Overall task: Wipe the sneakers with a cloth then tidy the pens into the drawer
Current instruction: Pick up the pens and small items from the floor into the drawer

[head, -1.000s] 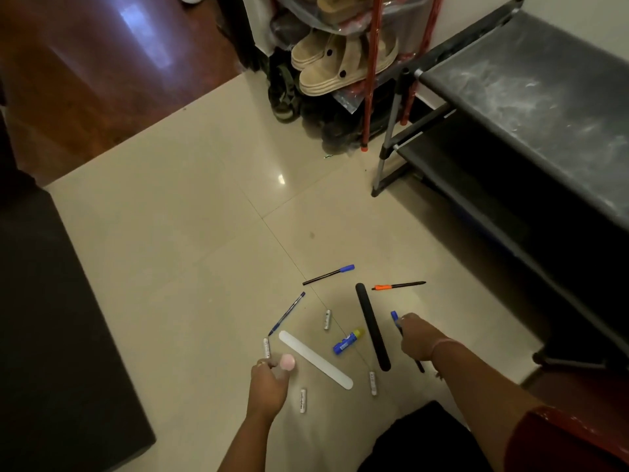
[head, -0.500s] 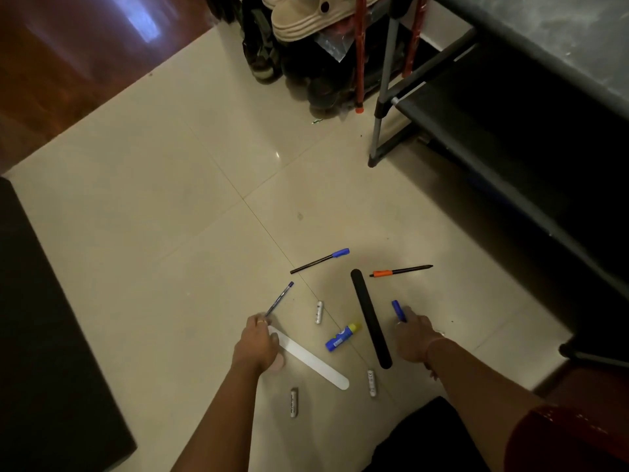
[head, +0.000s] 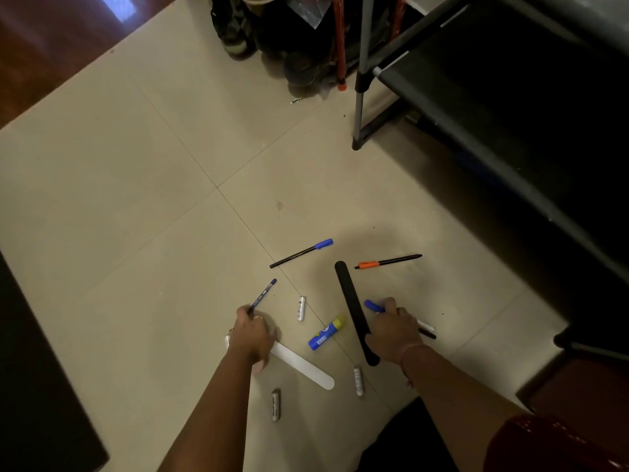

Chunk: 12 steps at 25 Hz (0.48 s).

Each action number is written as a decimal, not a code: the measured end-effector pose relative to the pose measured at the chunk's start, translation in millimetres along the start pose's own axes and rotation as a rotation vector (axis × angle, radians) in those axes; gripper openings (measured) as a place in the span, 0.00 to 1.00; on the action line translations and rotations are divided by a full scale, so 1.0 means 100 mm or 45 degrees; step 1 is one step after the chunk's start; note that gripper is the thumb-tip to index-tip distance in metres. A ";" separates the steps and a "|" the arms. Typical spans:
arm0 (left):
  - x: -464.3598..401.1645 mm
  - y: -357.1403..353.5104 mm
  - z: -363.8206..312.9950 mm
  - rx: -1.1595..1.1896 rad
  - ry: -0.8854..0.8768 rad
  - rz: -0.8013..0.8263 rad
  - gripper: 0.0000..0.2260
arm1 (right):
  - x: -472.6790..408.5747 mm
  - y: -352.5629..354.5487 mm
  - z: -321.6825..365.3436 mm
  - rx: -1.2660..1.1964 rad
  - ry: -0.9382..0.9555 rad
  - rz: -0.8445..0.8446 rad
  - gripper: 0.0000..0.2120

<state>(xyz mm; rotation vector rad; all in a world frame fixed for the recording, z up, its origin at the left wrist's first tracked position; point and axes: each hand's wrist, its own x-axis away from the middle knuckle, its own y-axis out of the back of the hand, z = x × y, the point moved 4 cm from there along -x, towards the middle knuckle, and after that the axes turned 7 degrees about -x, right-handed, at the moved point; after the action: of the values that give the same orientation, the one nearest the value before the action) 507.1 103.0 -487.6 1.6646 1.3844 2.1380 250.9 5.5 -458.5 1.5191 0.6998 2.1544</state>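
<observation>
A person crouched over a pale tiled floor [head: 170, 185] gathers scattered pens. The left hand [head: 253, 335] pinches the lower end of a blue-barrelled pen [head: 262, 295] between its fingers; the right hand [head: 391, 332] curls round a blue-capped pen [head: 373, 305], its dark tail showing past the wrist. Two more pens lie apart beyond them, one blue-capped [head: 301, 253], one orange-capped [head: 388, 261]. Best practice here, by judgement: lift each pen cleanly by the barrel and gather them all in one hand before seeking the drawer, which is not in view, leaving the batteries [head: 301, 308], glue stick [head: 327, 332], black strip [head: 354, 311] and white strip [head: 303, 364] untouched. A dark shelf rack [head: 510, 97] stands at right, footwear [head: 238, 35] at the back and wooden flooring [head: 51, 46] beyond the tiles. Any sneakers cannot be told apart in the dim light.
</observation>
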 end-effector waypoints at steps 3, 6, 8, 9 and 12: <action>-0.07 -0.04 0.04 0.075 0.038 -0.095 0.17 | -0.02 0.11 -0.06 0.001 0.045 -0.178 0.10; -0.10 -0.03 0.15 0.175 0.073 -0.229 0.12 | -0.09 0.28 -0.13 -0.415 0.033 -0.399 0.08; -0.13 0.02 0.21 0.248 0.087 -0.338 0.10 | -0.21 0.48 -0.11 -0.548 0.099 -0.576 0.08; -0.12 0.09 0.23 0.365 0.105 -0.409 0.10 | -0.26 0.59 -0.07 -0.525 0.152 -0.631 0.09; -0.08 0.34 0.14 0.521 0.134 -0.586 0.11 | -0.44 0.75 0.03 -0.228 0.143 -0.556 0.11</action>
<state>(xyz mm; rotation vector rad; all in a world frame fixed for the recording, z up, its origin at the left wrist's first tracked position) 536.1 86.3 -470.1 1.1738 2.1031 1.7833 264.0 -79.4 -443.8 1.0457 0.7695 1.9183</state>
